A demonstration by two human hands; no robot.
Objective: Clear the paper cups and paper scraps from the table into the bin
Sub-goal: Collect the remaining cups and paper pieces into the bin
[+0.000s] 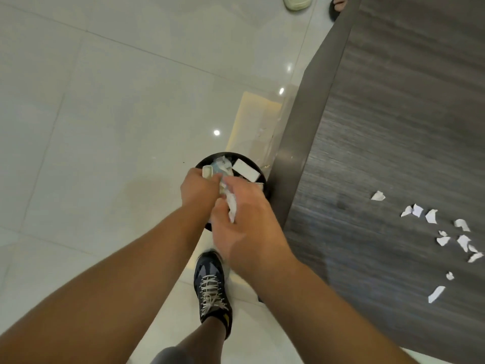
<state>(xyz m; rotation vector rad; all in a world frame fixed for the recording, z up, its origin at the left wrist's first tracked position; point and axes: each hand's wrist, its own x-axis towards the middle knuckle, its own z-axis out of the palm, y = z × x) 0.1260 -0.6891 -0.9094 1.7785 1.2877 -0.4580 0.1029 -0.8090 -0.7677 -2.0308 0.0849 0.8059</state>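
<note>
Both my hands are over the round black bin (258,171) that stands on the floor beside the table. My left hand (199,189) is curled around crumpled paper and what looks like a paper cup (207,171) at the bin's mouth. My right hand (246,206) pinches a white paper scrap (232,206) just beside it. The bin holds white paper, a white box and other trash. Several torn white paper scraps (443,240) lie on the dark wooden table (393,114) at the right. My fingers hide how much paper each hand holds.
The table edge runs diagonally just right of the bin. My dark laced shoe (212,287) stands on the pale tiled floor below my hands. Another person's shoes (296,1) show at the top edge. A pale mat lies behind the bin.
</note>
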